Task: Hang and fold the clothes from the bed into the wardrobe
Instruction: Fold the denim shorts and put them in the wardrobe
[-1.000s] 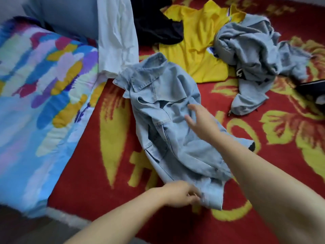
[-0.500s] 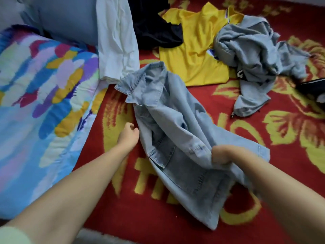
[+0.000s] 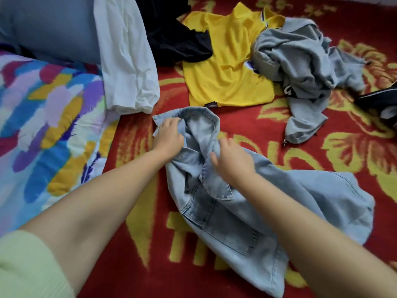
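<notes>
A: Collar end first. Pale blue denim jacket [image 3: 236,211] lies crumpled on the red bedspread with yellow flowers [image 3: 137,211]; the left hand [image 3: 168,136] has its fingers curled into the collar's left corner, pinching the fabric.

B: And the other?

A: Right hand [image 3: 233,160] sits just right of it, on the bunched cloth below the collar. Fingers look bent into the folds, but motion blur blocks a sure read; cannot tell whether it grips or only presses.

B: Which way does the body run from the grip?

A: Toward the wearer and to the right. Long axis goes from the collar under the hands down to the hem at the near right. Both hands are at one end, left slightly farther out; a lift would leave the rest trailing below.

B: Hidden?

A: Right forearm covers the jacket's middle; sleeves cannot be sorted out. Beyond the grip: yellow polo shirt [image 3: 227,78], grey crumpled hoodie [image 3: 300,61], black garment [image 3: 171,39], white cloth [image 3: 126,61] off to the far left. No wardrobe or hanger in view.
</notes>
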A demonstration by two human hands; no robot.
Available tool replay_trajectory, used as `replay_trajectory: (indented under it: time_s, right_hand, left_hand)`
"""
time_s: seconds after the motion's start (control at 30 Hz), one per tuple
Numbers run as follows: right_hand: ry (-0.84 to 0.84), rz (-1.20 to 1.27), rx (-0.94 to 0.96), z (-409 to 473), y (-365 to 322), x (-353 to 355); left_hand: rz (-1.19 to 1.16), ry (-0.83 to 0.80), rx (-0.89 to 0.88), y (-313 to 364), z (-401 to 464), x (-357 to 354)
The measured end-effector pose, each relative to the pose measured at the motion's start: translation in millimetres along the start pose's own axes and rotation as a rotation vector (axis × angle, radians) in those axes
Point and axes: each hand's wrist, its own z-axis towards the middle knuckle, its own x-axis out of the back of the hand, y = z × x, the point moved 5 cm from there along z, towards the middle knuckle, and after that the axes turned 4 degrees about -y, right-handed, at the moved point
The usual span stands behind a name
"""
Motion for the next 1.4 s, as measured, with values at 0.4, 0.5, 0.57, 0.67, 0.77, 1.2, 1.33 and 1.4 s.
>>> replay_trajectory:
  time_s: [0.4, 0.5, 0.57, 0.67, 0.77, 1.2, 1.33, 1.4]
  right_hand:
    - [-0.254, 0.208, -0.324, -4.9, 71.0, -24.7]
    - [-0.171, 0.11, -0.36, -19.5, 103.6, 14.0]
    - [-0.095, 0.061, -0.374, -30.6, 125.0, 46.3]
    - [0.002, 0.063, -0.357, -52.3, 142.8, 98.7]
    - [0.17, 0.048, -0.286, -76.2, 142.4, 166.0]
    - [0.572, -0.064, -0.22, -247.3, 185.8, 450.4]
    - [0.576, 0.406, -0.095, -296.0, 189.3, 489.7]
    - [0.482, 0.758, 0.023, -318.9, 189.8, 499.6]
  left_hand:
    - [0.389, -0.296, 0.123, -17.8, 34.8, -42.2]
    - [0.426, -0.308, 0.024, 1.2, 12.2, -45.5]
    - [0.392, -0.237, -0.035, 24.7, 0.9, -26.9]
    - [0.337, -0.161, -0.106, 73.8, -18.4, 20.8]
    - [0.249, -0.23, -0.09, 128.4, -32.9, 83.8]
    - [-0.627, -0.204, -0.208, 357.5, -191.1, 300.7]
    - [-0.696, -0.352, -0.334, 397.8, -238.3, 317.3]
    - [-0.67, -0.327, -0.405, 405.6, -251.5, 334.0]
